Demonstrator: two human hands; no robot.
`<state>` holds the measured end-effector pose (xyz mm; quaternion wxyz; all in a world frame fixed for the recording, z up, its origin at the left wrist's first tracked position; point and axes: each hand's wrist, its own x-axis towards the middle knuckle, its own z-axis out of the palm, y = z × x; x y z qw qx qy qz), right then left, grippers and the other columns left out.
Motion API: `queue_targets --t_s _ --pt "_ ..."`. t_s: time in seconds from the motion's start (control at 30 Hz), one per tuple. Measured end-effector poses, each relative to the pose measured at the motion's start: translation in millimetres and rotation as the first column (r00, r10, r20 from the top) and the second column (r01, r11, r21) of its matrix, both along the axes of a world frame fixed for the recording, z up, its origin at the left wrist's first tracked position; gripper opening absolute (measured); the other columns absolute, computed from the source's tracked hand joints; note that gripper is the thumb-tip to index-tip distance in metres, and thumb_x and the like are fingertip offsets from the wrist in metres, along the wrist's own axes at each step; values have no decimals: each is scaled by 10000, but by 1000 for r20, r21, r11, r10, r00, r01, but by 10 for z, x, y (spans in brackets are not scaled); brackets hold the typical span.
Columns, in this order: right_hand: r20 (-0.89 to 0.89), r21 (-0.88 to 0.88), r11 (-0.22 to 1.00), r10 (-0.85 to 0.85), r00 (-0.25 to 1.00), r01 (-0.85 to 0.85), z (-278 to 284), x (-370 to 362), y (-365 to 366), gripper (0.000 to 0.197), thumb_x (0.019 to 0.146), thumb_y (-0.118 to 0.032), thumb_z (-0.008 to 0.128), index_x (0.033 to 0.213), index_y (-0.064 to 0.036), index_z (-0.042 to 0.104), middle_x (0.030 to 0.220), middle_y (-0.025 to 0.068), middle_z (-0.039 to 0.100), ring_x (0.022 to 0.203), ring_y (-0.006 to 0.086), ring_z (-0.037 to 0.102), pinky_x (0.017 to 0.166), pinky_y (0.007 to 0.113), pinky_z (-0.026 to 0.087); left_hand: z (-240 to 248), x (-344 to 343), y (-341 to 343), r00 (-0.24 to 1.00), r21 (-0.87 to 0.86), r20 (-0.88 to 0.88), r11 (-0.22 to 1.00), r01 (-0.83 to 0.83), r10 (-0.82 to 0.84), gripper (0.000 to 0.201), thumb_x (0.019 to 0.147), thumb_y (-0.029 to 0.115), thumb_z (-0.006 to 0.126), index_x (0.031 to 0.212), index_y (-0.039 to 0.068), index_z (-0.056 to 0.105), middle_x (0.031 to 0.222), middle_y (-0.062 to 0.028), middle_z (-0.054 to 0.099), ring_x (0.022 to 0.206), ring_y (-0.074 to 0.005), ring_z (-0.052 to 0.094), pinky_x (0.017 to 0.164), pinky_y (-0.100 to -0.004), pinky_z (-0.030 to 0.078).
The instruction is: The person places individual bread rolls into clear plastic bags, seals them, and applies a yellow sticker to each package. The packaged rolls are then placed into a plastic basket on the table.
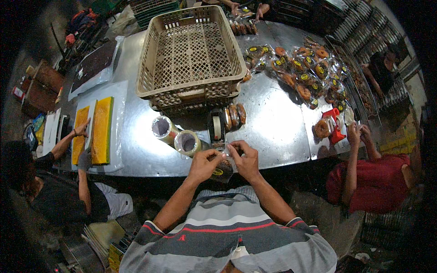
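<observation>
At the table's front edge I hold a clear plastic bag (223, 174) with a round yellow label and something dark inside. My left hand (205, 163) pinches its gathered top from the left. From the other side, my right hand (245, 160) has thumb and fingers closed on the same top, so the bag hangs below my fingertips. Just beyond my hands stands a tape dispenser (216, 126) with a roll in it. Several ring doughnuts (235, 116) stand in a row to its right. Two large tape rolls (165, 129) sit on its left.
Behind the tape, stacked beige crates (191, 86) rise from the metal table (273, 136). Bagged doughnuts (309, 73) are heaped at the far right. On the left a person handles a yellow slab cake (102, 132); on the right another works beside a red tape dispenser (336, 127).
</observation>
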<state>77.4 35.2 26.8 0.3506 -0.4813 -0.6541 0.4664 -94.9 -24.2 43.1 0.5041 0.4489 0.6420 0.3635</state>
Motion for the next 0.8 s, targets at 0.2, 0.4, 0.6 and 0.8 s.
queue_targets --t_s 0.2,0.4,0.6,0.8 --pt "34 312 891 336 941 -330 28 180 82 66 897 -59 732 921 2 732 776 100 664 684 211 631 654 341 495 -368 -41 -99 913 184 406 975 -127 42 141 977 145 685 1013 13 717 1057 -61 653 1043 -142 604 924 -289 487" --pt "157 -203 960 224 962 -191 -150 -1 -250 228 974 -211 683 870 -8 678 809 86 642 782 175 622 693 330 486 -707 77 -128 906 57 254 929 -365 340 169 925 107 711 838 -8 623 869 -44 578 769 -131 534 733 -287 437" --pt "-542 -577 734 -16 840 -358 -402 -136 -601 387 966 -282 712 1213 -19 571 1119 52 632 1006 157 615 885 319 505 -660 257 -271 861 391 255 768 -508 440 223 872 4 656 1057 32 535 1184 -94 578 1009 -199 571 889 -317 471" --pt "-239 -265 952 91 967 -156 -427 -221 -311 458 929 -327 748 1229 -3 625 1124 128 663 1003 200 642 887 357 513 -385 217 -286 413 -185 832 887 -423 371 466 994 158 595 1420 81 420 1273 -83 575 1161 -222 591 992 -386 501"
